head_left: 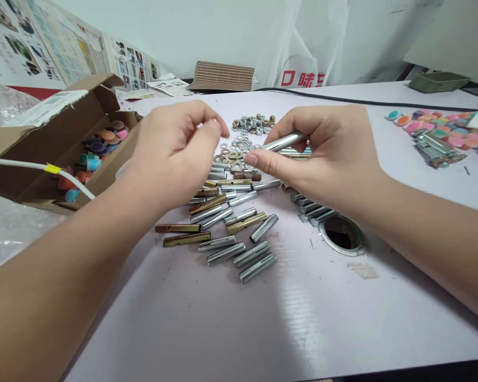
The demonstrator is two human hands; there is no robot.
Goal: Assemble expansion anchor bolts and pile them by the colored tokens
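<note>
The right hand (pixel 330 143) pinched a smooth silver metal tube (pixel 284 142), nothing visibly joined to it, near the far right of loose silver and brass-coloured metal sleeves (pixel 225 253), beyond which flat metal washers (pixel 235 156) and small round metal nuts (pixel 255 124) lay separate, while whether the curled left hand (pixel 175 143) held anything was unclear.

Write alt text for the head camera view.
Right hand holding a shiny metal cylinder over a pale table scattered with metal tubes, washers and nuts; the left hand is raised nearby. An open cardboard box stands at left.
</note>
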